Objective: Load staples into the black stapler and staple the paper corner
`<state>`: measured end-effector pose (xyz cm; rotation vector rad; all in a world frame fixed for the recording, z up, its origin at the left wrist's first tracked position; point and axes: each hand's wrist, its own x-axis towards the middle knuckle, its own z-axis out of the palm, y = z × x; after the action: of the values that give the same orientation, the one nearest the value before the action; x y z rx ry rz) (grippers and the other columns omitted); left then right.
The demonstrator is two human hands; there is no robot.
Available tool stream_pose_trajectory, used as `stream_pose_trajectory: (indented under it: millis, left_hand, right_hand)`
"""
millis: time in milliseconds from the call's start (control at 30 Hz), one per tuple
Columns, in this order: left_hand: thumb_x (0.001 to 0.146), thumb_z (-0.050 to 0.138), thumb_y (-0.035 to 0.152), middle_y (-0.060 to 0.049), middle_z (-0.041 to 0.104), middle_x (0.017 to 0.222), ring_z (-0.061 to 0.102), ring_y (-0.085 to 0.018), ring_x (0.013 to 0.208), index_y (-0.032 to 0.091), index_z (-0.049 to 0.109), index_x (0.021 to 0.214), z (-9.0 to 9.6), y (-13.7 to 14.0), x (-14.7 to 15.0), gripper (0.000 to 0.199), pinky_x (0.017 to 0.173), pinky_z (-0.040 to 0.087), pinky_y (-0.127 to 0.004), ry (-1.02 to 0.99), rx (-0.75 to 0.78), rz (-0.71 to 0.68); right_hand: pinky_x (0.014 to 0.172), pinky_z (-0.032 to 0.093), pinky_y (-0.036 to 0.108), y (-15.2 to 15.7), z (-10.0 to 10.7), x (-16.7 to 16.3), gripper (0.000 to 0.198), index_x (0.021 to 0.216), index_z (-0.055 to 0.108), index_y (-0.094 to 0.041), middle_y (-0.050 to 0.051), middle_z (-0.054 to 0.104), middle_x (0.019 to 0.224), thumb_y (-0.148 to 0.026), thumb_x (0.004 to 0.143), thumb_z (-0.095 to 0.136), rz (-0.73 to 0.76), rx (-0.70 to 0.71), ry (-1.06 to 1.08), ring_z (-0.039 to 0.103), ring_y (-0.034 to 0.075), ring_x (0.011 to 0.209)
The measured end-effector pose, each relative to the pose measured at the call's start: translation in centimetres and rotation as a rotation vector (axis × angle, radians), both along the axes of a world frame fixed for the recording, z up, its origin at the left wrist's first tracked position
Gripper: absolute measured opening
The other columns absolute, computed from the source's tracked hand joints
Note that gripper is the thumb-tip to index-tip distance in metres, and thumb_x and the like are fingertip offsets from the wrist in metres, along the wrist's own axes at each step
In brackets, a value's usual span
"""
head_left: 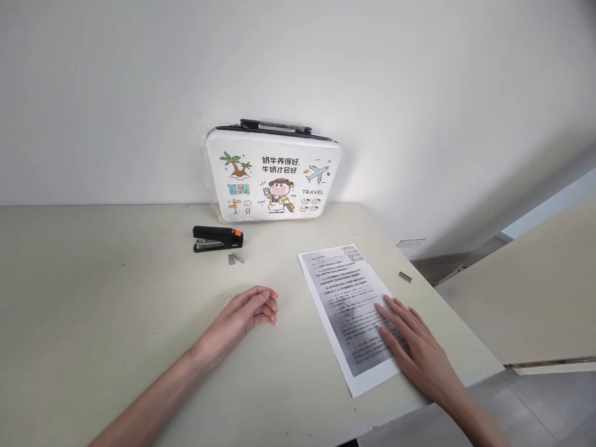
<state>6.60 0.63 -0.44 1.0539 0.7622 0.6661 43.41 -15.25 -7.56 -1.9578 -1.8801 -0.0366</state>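
My right hand (416, 351) lies flat on the right edge of a printed sheet of paper (347, 310), fingers spread and holding nothing. The sheet rests at a slant on the table, its text partly covered by my fingertips. To the left of the paper, my left hand (254, 307) rests on its side on the tabletop, fingers loosely curled and nothing in it. Beyond it stands a black stapler (218, 239) with an orange patch. Short strips of staples (235, 259) lie just in front of the stapler, and another staple strip (405, 277) sits right of the paper.
A white case (274, 177) with cartoon prints and a black handle leans upright against the wall (139, 105) at the back. The pale table (93, 298) ends at a slanted right edge. Past that edge, a light panel (521, 304) stands above the tiled floor.
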Motion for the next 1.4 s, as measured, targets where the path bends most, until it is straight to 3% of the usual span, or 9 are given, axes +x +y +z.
stream_pose_trajectory:
  millis: [133, 300, 433, 567, 767, 933, 1067, 1233, 1400]
  left_hand:
    - [0.096, 0.067, 0.051, -0.007, 0.067, 0.093, 0.063, -0.022, 0.083, 0.020, 0.072, 0.095, 0.4, -0.5, 0.2, 0.032, 0.084, 0.052, -0.037, 0.081, 0.140, -0.028]
    - [0.103, 0.055, 0.050, -0.006, 0.071, 0.097, 0.065, -0.023, 0.092, 0.024, 0.071, 0.098, 0.1, -1.2, 0.5, 0.031, 0.083, 0.053, -0.033, 0.318, 0.519, -0.059]
    - [0.106, 0.051, 0.042, -0.007, 0.070, 0.125, 0.060, -0.027, 0.124, 0.028, 0.069, 0.115, -0.8, -1.6, 0.5, 0.024, 0.105, 0.052, -0.042, 0.465, 0.914, -0.098]
    - [0.108, 0.048, 0.043, -0.006, 0.055, 0.156, 0.034, -0.030, 0.155, 0.029, 0.063, 0.135, -1.8, -1.7, 0.3, 0.034, 0.124, 0.038, -0.053, 0.649, 1.145, -0.159]
    - [0.106, 0.047, 0.058, -0.002, 0.030, 0.173, 0.017, -0.034, 0.162, 0.031, 0.037, 0.163, -3.2, -1.7, -1.5, 0.064, 0.131, 0.022, -0.059, 0.939, 1.245, -0.188]
    - [0.107, 0.046, 0.057, 0.001, 0.025, 0.174, 0.018, -0.032, 0.162, 0.031, 0.031, 0.166, -3.3, -1.6, -4.6, 0.066, 0.133, 0.017, -0.055, 1.018, 1.337, -0.221]
    - [0.106, 0.047, 0.057, 0.003, 0.026, 0.173, 0.021, -0.031, 0.161, 0.035, 0.031, 0.166, -2.8, -1.4, -7.5, 0.066, 0.132, 0.019, -0.055, 1.061, 1.344, -0.238]
    - [0.106, 0.049, 0.055, 0.003, 0.026, 0.173, 0.021, -0.031, 0.161, 0.037, 0.028, 0.167, -2.4, -1.1, -10.7, 0.067, 0.132, 0.021, -0.055, 1.108, 1.352, -0.232]
    - [0.105, 0.051, 0.054, 0.004, 0.027, 0.172, 0.023, -0.031, 0.160, 0.038, 0.026, 0.167, -2.4, -0.7, -12.6, 0.069, 0.132, 0.022, -0.054, 1.106, 1.373, -0.218]
  right_hand:
    - [0.126, 0.035, 0.062, -0.6, 0.2, -2.4, 0.049, 0.156, 0.047, -0.042, -0.002, 0.045, 0.165, -0.046, 0.106, 0.049, 0.057, 0.025, -0.010, 0.043, 0.032, 0.153]
    - [0.124, 0.039, 0.063, -1.0, 0.7, -6.1, 0.050, 0.155, 0.049, -0.042, -0.001, 0.047, 0.164, -0.044, 0.105, 0.053, 0.109, 0.035, -0.020, 0.045, 0.033, 0.151]
    - [0.121, 0.043, 0.062, -1.2, 1.3, -9.7, 0.047, 0.153, 0.052, -0.038, 0.002, 0.050, 0.162, -0.040, 0.106, 0.056, 0.155, 0.076, -0.032, 0.047, 0.033, 0.150]
    - [0.119, 0.046, 0.062, -1.3, 1.8, -13.8, 0.046, 0.150, 0.056, -0.036, 0.004, 0.053, 0.160, -0.039, 0.105, 0.058, 0.186, 0.099, -0.022, 0.050, 0.034, 0.148]
    - [0.118, 0.047, 0.065, -1.5, 2.9, -16.7, 0.044, 0.149, 0.057, -0.036, 0.008, 0.057, 0.154, -0.040, 0.104, 0.059, 0.241, 0.067, 0.059, 0.053, 0.035, 0.143]
    - [0.115, 0.053, 0.051, -0.5, 4.6, -14.5, 0.034, 0.139, 0.064, -0.034, 0.006, 0.058, 0.152, -0.035, 0.107, 0.053, 0.405, -0.080, 0.249, 0.050, 0.029, 0.144]
    - [0.109, 0.055, 0.045, 2.4, 5.3, -12.7, 0.026, 0.126, 0.070, -0.030, 0.007, 0.066, 0.139, -0.034, 0.107, 0.053, 0.444, -0.121, 0.428, 0.058, 0.025, 0.135]
    - [0.070, 0.055, 0.033, 8.1, 5.1, -11.9, 0.025, 0.112, 0.074, -0.030, 0.005, 0.074, 0.123, -0.038, 0.106, 0.051, 0.424, -0.198, 0.603, 0.068, 0.024, 0.114]
    - [0.062, 0.045, 0.031, 11.3, 4.8, -12.3, 0.026, 0.100, 0.074, -0.028, 0.003, 0.078, 0.112, -0.040, 0.104, 0.051, 0.311, -0.160, 0.704, 0.069, 0.021, 0.096]
